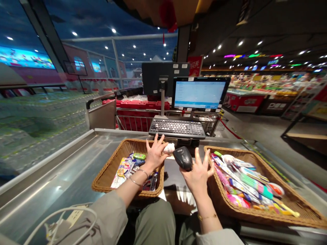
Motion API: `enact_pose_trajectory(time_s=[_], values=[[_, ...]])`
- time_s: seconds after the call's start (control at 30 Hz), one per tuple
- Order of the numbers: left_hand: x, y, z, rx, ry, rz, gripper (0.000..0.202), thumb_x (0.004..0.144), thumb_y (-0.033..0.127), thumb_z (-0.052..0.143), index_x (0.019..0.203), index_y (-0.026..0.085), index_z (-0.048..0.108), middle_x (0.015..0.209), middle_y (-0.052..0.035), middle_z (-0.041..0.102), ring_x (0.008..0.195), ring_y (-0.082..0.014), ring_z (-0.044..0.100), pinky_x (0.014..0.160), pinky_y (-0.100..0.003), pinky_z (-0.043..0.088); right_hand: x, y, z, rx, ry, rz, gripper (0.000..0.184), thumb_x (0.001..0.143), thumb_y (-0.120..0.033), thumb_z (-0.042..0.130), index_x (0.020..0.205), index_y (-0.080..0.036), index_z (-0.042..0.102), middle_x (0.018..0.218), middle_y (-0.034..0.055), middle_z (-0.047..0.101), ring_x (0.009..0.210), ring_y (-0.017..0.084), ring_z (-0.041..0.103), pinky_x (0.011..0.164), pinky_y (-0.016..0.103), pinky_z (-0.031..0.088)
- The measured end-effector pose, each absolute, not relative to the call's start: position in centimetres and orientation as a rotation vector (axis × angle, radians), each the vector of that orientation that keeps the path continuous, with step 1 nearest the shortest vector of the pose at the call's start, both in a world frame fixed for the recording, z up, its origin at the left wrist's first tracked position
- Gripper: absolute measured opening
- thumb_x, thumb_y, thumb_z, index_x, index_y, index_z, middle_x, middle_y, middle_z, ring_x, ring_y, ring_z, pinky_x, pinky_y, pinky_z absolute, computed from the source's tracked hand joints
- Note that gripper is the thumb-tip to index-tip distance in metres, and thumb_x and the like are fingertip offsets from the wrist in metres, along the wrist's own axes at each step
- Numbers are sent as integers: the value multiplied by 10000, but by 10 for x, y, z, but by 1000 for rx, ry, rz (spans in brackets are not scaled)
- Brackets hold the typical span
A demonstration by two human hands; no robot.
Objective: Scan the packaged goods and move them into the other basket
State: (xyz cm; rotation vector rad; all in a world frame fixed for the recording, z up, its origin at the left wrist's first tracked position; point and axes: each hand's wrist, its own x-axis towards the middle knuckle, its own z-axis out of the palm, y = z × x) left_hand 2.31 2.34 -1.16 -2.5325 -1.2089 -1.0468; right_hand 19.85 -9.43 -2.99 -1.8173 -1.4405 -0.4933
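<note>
Between thumb and index finger, my left hand (154, 153) pinches a small white item (169, 148), with the other fingers spread; its kind is too small to make out. A black barcode scanner (183, 158) is gripped in my right hand (198, 172), its head close beside the white item. Below my left arm is a wicker basket (102, 175) with several packaged goods and a green item (139, 156). To the right of my right hand stands a second wicker basket (304, 207), heaped with colourful packaged goods (251, 185).
A keyboard (178, 127) sits behind my hands, with a lit monitor (200, 93) and a dark screen back (163, 78) above it. Metal counter (71, 163) extends left. A white cable (63, 211) loops by my left sleeve. Shopping carts (133, 119) stand beyond the counter.
</note>
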Motion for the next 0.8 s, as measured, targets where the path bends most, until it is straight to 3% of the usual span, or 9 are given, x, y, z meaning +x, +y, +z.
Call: enact_pose_trajectory(time_s=[0.23, 0.43, 0.57, 0.7, 0.8], values=[[57, 13, 0, -2565, -1179, -1099, 437, 812, 315, 748, 1237, 272, 654, 1537, -129, 453, 1500, -363, 267, 1135, -768, 132, 220, -101, -32, -1818, -1356, -552, 298, 784, -433, 617, 943, -226, 762, 1476, 120, 518, 1478, 430, 189, 1074, 705, 174], [89, 5, 0, -2575, -1146, -1168, 409, 832, 380, 727, 1222, 280, 660, 1524, -116, 471, 1493, -371, 283, 1133, -788, 19, 235, -116, -20, -1874, -1218, -580, 323, 835, -460, 574, 885, -200, 759, 1415, 135, 574, 1469, 401, 227, 1116, 631, 186], [113, -2, 3, -2594, -1134, -1190, 395, 837, 417, 720, 1208, 295, 656, 1521, -88, 481, 1489, -371, 293, 1122, -801, -28, 252, -124, -17, -1898, -1112, -609, 391, 843, -495, 574, 1017, -192, 750, 1389, 146, 593, 1466, 379, 244, 1131, 588, 188], [138, -10, 5, -2622, -1118, -1253, 382, 832, 419, 728, 1190, 302, 659, 1499, -89, 513, 1465, -367, 348, 1120, -788, -88, 273, -133, -15, -1915, -963, -617, 600, 842, -555, 559, 1265, -140, 648, 1365, 180, 604, 1435, 365, 315, 1128, 550, 193], [159, -16, 4, -2689, -1098, -1301, 375, 833, 402, 731, 1186, 298, 660, 1468, -104, 550, 1428, -362, 415, 1120, -763, -142, 290, -141, -15, -1947, -868, -593, 714, 835, -617, 541, 1338, -112, 596, 1345, 209, 609, 1420, 369, 336, 1119, 548, 179]])
